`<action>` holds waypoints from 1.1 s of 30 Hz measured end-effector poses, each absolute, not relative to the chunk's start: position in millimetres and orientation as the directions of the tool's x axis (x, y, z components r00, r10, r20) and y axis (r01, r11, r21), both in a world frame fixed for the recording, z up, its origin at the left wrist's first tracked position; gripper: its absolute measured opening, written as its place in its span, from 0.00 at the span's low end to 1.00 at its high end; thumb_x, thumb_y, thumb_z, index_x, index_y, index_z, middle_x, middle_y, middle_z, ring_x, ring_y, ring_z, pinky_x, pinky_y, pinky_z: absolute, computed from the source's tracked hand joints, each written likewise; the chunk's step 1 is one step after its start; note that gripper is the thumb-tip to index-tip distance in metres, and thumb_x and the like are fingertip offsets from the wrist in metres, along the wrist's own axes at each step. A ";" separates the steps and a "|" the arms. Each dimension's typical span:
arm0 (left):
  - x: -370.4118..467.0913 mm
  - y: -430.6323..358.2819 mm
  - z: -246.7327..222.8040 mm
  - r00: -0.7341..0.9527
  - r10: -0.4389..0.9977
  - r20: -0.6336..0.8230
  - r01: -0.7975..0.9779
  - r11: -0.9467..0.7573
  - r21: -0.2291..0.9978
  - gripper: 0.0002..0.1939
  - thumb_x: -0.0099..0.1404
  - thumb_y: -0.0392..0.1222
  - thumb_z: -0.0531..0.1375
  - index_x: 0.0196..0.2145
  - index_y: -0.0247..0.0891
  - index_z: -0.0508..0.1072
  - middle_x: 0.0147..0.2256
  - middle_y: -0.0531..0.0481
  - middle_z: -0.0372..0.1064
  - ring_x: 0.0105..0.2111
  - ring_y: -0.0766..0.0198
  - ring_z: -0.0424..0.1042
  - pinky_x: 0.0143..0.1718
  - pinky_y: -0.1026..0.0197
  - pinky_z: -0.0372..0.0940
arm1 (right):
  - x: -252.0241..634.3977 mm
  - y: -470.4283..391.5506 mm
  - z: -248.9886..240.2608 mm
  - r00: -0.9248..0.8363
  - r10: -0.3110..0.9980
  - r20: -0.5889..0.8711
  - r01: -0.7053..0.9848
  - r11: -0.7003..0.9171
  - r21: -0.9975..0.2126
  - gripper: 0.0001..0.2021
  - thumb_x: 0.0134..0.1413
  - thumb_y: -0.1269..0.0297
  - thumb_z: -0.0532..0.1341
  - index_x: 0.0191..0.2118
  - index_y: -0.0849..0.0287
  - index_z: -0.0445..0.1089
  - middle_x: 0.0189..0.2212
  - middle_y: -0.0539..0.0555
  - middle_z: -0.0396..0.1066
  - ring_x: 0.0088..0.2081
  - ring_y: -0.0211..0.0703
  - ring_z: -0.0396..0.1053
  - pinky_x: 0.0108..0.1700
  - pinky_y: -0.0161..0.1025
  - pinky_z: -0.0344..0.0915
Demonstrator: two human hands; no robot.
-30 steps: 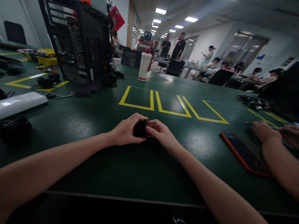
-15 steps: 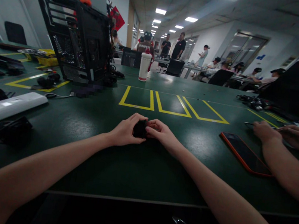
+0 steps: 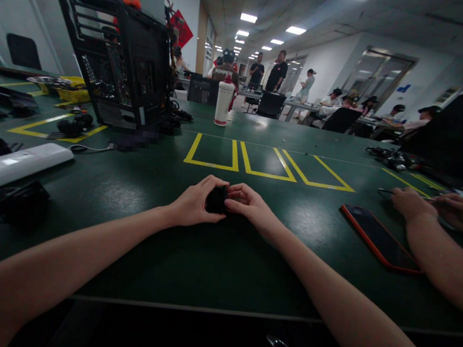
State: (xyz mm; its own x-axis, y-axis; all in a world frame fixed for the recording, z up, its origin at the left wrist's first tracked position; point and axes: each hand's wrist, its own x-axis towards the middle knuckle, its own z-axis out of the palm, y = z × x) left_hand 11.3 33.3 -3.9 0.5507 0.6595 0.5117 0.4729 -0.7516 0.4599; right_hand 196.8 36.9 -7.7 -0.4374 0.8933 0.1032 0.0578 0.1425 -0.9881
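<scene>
A small black object (image 3: 215, 199) is held low over the green table, in front of the yellow tape outlines (image 3: 210, 165). My left hand (image 3: 199, 202) grips it from the left, thumb below and fingers above. On its right side, the bent fingers and thumb of my right hand (image 3: 244, 201) are closed at the object's edge. Whether those fingertips pinch a small part there is too small to tell. The object's details are too dark to make out.
An orange-edged phone (image 3: 379, 238) lies right, beside another person's hands (image 3: 415, 205). At left are a white power strip (image 3: 16, 163), a black adapter (image 3: 20, 201) and an open computer case (image 3: 130, 63). A white cup (image 3: 224, 103) stands behind the tape.
My right thumb and fingers have shifted very slightly at the black object's right edge. My left hand keeps its grip in the same place.
</scene>
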 end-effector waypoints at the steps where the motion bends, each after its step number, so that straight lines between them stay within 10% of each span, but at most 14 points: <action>1: 11.3 33.6 -4.3 0.549 0.657 0.516 0.472 -0.753 0.457 0.30 0.49 0.43 0.63 0.49 0.40 0.57 0.45 0.47 0.59 0.45 0.58 0.63 0.44 0.56 0.63 | 196.9 36.2 -6.7 -0.437 0.892 0.114 0.054 0.152 -0.987 0.15 0.42 0.65 0.64 0.38 0.57 0.63 0.36 0.51 0.66 0.37 0.38 0.66 0.40 0.40 0.65; 33: 11.6 32.1 -4.3 0.544 0.660 0.518 0.469 -0.751 0.465 0.30 0.49 0.42 0.63 0.48 0.40 0.57 0.45 0.47 0.59 0.45 0.58 0.63 0.45 0.55 0.63 | 198.0 36.8 -7.8 -0.415 0.908 0.062 0.030 0.081 -0.996 0.15 0.44 0.62 0.63 0.39 0.58 0.64 0.35 0.51 0.66 0.36 0.37 0.67 0.41 0.39 0.65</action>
State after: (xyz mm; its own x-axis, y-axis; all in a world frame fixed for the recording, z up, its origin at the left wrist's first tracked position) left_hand 11.6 32.1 -4.3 0.5436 0.6601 0.5185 0.4689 -0.7511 0.4646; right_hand 198.0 36.8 -7.8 -0.4154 0.9075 0.0615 0.0301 0.0813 -0.9962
